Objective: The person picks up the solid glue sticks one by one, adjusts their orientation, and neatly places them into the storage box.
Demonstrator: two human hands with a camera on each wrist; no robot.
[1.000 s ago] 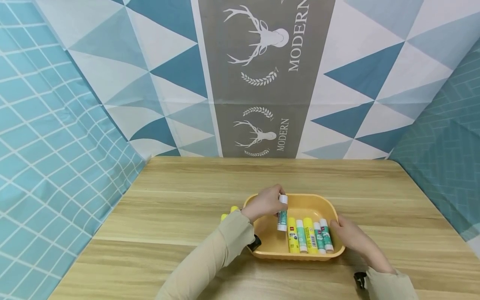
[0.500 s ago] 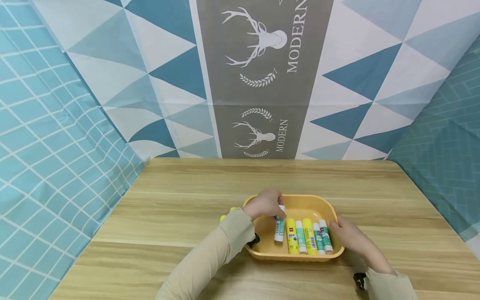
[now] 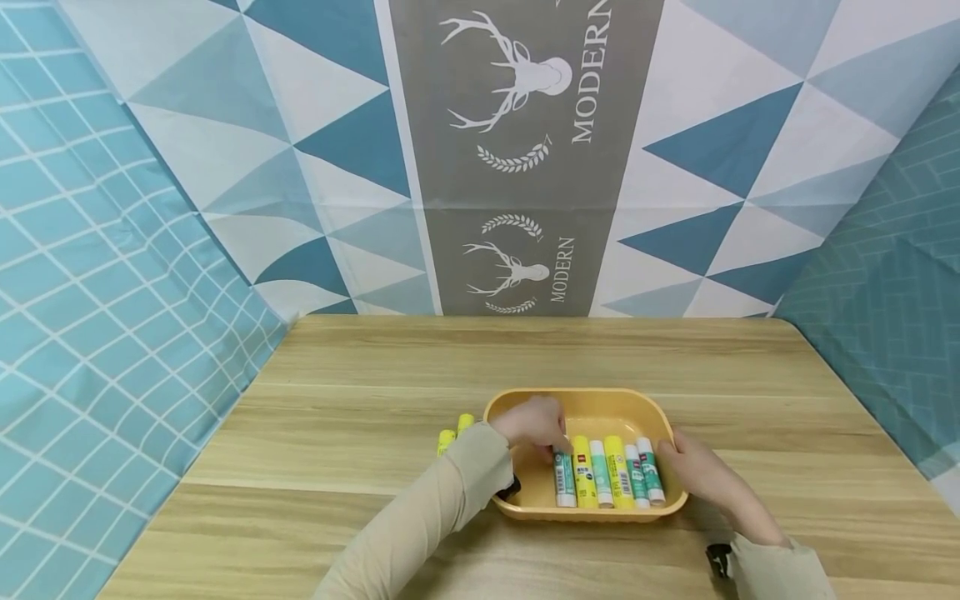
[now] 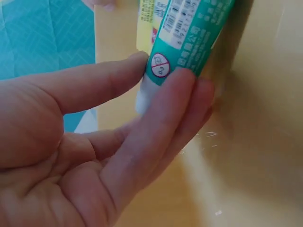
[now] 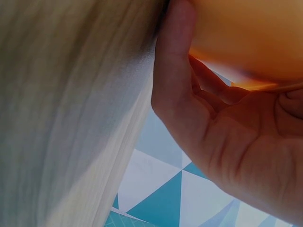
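My left hand [image 3: 536,421] reaches into the orange plastic tray [image 3: 536,493] and pinches a green-and-white glue stick [image 3: 565,485] between thumb and fingers near its white end. In the left wrist view this glue stick [image 4: 189,40] shows a barcode label. It lies at the left end of a row of several glue sticks, beside a yellow glue stick [image 3: 585,477]. At the tray's right end, my right hand [image 3: 701,473] grips the rim. The right wrist view has that hand against the tray's orange wall [image 5: 251,42], some fingers hidden behind it.
Two yellow glue sticks, one nearer [image 3: 446,440] and one farther [image 3: 465,422], are outside the tray on the left, partly hidden by my left sleeve [image 3: 427,508]. The tray stands on a wooden table [image 3: 360,400] with patterned cloth [image 3: 517,192] behind it.
My left hand has lowered the green-and-white glue stick toward me, down into the tray beside the yellow one. The right hand has stayed at the tray's right rim.
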